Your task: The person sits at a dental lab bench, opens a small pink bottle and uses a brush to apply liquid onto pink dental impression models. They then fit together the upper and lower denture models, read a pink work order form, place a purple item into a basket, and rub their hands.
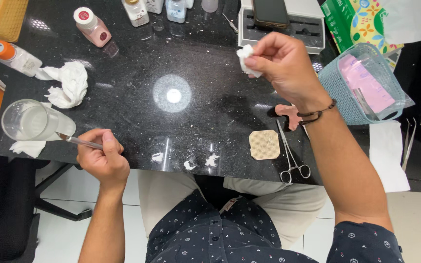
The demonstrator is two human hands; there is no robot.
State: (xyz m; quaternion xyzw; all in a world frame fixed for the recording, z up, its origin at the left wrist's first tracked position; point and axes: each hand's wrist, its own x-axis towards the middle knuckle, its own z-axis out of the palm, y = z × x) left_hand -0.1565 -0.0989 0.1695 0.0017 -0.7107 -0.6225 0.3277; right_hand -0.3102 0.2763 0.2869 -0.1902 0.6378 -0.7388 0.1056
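My left hand (102,158) grips a thin metal-handled brush (76,140) at the table's front edge; its tip reaches the rim of a clear glass cup (28,122) standing on white tissue. My right hand (284,64) is raised over the black stone table (205,73), pinching a small wad of white tissue (247,56) between thumb and fingers. A dark cord bracelet circles that wrist. Below the right forearm lie a small pink piece (288,115), a beige square honeycomb pad (264,144) and steel scissor-handled forceps (291,158).
A crumpled white tissue (68,84) lies left of centre. Small bottles (92,27) stand along the far edge, one with an orange cap (14,57) lies at left. A teal basket (361,83), a phone on a white box (271,14) and tweezers (408,143) are at right.
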